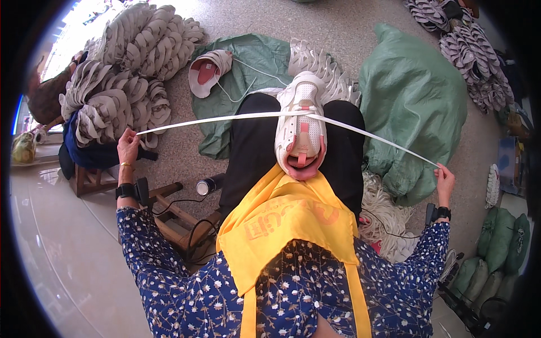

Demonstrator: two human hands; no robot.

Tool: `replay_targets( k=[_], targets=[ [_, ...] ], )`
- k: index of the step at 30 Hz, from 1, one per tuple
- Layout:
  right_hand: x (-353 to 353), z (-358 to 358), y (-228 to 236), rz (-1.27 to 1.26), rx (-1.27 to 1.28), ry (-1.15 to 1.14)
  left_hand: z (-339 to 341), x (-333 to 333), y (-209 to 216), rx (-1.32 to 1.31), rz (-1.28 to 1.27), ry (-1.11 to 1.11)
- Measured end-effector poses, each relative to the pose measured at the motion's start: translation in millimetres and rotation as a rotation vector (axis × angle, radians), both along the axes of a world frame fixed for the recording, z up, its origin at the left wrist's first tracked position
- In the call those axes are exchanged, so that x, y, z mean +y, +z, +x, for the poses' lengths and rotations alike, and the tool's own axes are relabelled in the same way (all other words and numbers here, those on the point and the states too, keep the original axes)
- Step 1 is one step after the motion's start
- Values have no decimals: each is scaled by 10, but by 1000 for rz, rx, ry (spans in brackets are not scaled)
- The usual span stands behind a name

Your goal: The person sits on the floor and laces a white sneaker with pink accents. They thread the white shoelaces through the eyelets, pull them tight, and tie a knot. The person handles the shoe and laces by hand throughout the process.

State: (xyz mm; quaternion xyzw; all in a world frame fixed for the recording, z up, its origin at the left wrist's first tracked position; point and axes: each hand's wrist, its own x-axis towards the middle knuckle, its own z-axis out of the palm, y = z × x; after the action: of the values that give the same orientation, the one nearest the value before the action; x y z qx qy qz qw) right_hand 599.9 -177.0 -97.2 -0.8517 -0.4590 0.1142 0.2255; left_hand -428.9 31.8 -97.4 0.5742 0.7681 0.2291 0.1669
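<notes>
A white sneaker (301, 121) with a pink tongue rests on my lap, toe pointing away from me. A white flat lace (225, 119) runs through its front eyelets and is stretched out to both sides. My left hand (128, 145) pinches the left end of the lace, arm held wide. My right hand (445, 179) pinches the right end, also held wide. A yellow apron (282, 225) covers my lap below the shoe.
Stacks of grey shoe uppers (124, 62) lie at the far left on a low wooden stool (90, 179). Another upper (208, 70) lies on a green sack (248, 62). A large green bag (414, 101) and a bundle of white laces (383, 214) sit at my right.
</notes>
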Motion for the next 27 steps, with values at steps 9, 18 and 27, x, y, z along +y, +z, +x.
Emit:
replay_targets(
  k=[9, 18, 27],
  targets=[
    [43, 55, -23, -62, -63, -44, -30, 27, 218, 156, -56, 83],
    [322, -172, 117, -178, 334, -187, 5, 376, 468, 251, 110, -53],
    [576, -1598, 291, 0, 1133, -44, 1535, 94, 453, -521, -486, -259]
  ],
)
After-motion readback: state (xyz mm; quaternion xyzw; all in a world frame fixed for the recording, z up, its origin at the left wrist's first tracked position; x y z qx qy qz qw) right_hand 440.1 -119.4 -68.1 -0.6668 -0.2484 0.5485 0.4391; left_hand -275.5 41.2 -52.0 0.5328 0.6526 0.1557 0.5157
